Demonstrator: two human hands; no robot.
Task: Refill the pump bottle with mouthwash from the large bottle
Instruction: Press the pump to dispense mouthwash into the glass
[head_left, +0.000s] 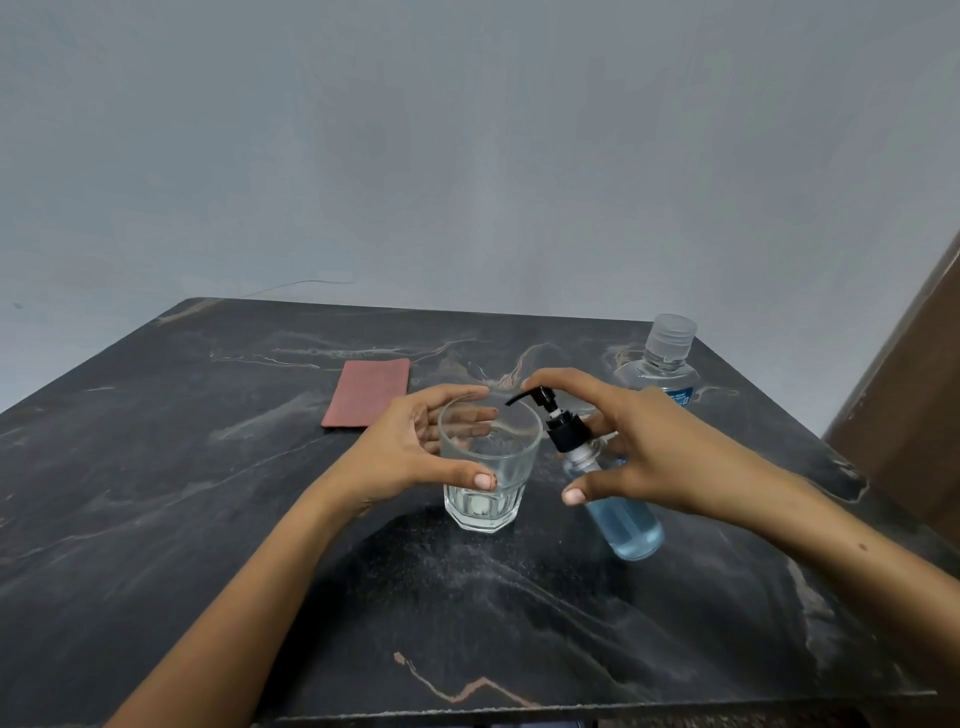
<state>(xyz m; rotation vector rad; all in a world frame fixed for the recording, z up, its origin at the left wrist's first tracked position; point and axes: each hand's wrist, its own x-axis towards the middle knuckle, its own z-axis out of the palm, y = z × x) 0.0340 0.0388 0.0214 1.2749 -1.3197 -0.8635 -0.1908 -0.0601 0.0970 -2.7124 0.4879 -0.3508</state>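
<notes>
Left hand (415, 447): curling round the clear glass tumbler (488, 467), thumb lying on the near wall low down, fingers spreading behind the far side near the rim. Looks like it's touching, more steadying than squeezing, so I'd call it a loose wrap and not a hard clamp.

Right hand (649, 447): hovering over the pump bottle (608, 483), fingers apart, index reaching out over the black pump head (545, 402), thumb hanging just off the bottle's near side. Honestly can't tell if it's actually gripping yet; the fingers behind the neck are hiding.

Pump bottle: sitting right under the right hand's palm, leaning toward the tumbler, blue liquid filling roughly the lower half, spout pointing at the glass rim.

Large bottle (660, 364): standing just beyond the right hand's knuckles, clear cap on, partly hidden by the fingers.

Tumbler: between the two hands, a little clear liquid pooling at the bottom.

Cloth (366, 392): reddish folded piece lying past the left hand's fingertips, apart from everything.

Handling guess: the pump bottle is looking small, light and smooth plastic, so it's probably tipping easily if you only push on the head. I'd be taking hold round the body just below the black collar and twisting the collar itself to get the pump off. The plastic might be slippery if wet. The tumbler is the breakable thing here, sitting awfully close.
</notes>
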